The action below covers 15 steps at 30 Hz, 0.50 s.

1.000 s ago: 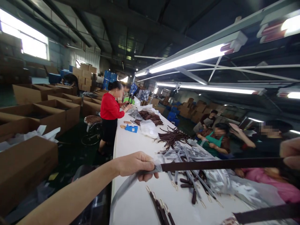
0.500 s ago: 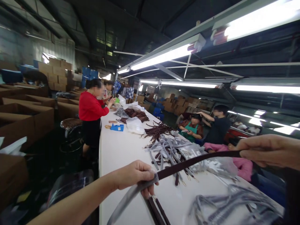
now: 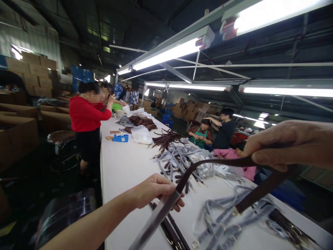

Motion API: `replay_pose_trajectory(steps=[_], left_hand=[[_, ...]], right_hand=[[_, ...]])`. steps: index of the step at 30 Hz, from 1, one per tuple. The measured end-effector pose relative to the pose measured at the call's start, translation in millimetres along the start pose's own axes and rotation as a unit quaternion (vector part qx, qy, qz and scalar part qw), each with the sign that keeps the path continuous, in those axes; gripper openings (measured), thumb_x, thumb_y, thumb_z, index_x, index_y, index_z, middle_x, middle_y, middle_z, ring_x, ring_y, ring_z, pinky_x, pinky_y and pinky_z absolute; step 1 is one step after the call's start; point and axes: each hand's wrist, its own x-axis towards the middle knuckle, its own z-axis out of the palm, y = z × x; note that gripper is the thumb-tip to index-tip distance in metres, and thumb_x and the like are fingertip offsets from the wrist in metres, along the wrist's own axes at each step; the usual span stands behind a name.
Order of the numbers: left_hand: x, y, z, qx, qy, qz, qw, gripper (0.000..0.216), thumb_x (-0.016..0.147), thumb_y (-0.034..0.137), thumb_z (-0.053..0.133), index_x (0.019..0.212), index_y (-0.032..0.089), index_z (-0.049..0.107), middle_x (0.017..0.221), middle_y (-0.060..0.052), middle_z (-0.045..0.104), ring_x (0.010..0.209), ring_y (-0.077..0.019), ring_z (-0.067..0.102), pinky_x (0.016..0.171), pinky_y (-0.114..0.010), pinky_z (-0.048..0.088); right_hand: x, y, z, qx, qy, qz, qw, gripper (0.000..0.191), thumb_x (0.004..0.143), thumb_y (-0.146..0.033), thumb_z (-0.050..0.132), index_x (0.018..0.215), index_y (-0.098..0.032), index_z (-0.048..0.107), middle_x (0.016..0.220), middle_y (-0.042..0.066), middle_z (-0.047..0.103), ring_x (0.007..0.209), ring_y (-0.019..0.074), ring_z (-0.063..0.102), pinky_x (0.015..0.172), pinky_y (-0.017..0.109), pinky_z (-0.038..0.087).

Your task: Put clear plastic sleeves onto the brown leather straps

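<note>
Over near end of table [image 3: 125,163], L hand [image 3: 160,189] pinches sleeve [image 3: 156,222] round strap [image 3: 191,169], prob steadying it; R hand [image 3: 288,142] grips bare bit.

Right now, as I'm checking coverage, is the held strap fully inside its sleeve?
No, partly out: the strap shows bare brown between left hand and right hand; the grey sleeve covers it below the left.
</note>
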Motion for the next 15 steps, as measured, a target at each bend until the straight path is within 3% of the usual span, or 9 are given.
replay_pose_trajectory(steps=[5, 9, 11, 15], left_hand=[[7.4, 8.3, 3.3, 0.064, -0.022, 0.025, 0.997, 0.04, 0.079, 0.049, 0.065, 0.085, 0.012, 0.078, 0.086, -0.012, 0.077, 0.075, -0.0174, 0.069, 0.069, -0.024, 0.053], [8.6, 17.3, 4.0, 0.076, -0.036, 0.039, 0.996, 0.043, 0.08, 0.052, 0.064, 0.088, 0.012, 0.077, 0.088, -0.012, 0.077, 0.076, -0.0171, 0.069, 0.071, -0.024, 0.052], [10.9, 20.4, 5.1, 0.069, -0.039, 0.038, 0.996, 0.045, 0.077, 0.055, 0.067, 0.086, 0.011, 0.077, 0.087, -0.012, 0.077, 0.075, -0.0178, 0.069, 0.07, -0.025, 0.053], [15.6, 20.1, 7.2, 0.035, -0.071, 0.038, 0.996, 0.053, 0.075, 0.062, 0.067, 0.085, 0.01, 0.072, 0.077, -0.011, 0.074, 0.062, -0.0164, 0.067, 0.062, -0.026, 0.053]], right_hand=[[11.2, -16.7, -3.1, -0.02, -0.088, -0.015, 0.996, 0.029, 0.083, -0.041, 0.052, 0.067, -0.019, 0.063, 0.058, -0.005, 0.049, 0.055, 0.0076, 0.04, 0.054, 0.024, 0.029], [13.2, -27.2, -14.0, 0.02, -0.081, -0.007, 0.996, 0.033, 0.081, -0.043, 0.051, 0.064, -0.018, 0.063, 0.055, -0.007, 0.044, 0.053, 0.0049, 0.038, 0.053, 0.022, 0.028], [23.9, -36.9, -5.4, -0.014, -0.089, -0.029, 0.995, 0.031, 0.082, -0.038, 0.052, 0.06, -0.017, 0.06, 0.054, -0.007, 0.045, 0.053, 0.0046, 0.039, 0.054, 0.021, 0.029], [55.5, -55.6, 31.0, -0.053, -0.175, -0.105, 0.977, 0.022, 0.081, -0.032, 0.057, 0.067, -0.017, 0.063, 0.057, -0.006, 0.052, 0.055, 0.0071, 0.045, 0.052, 0.021, 0.033]])
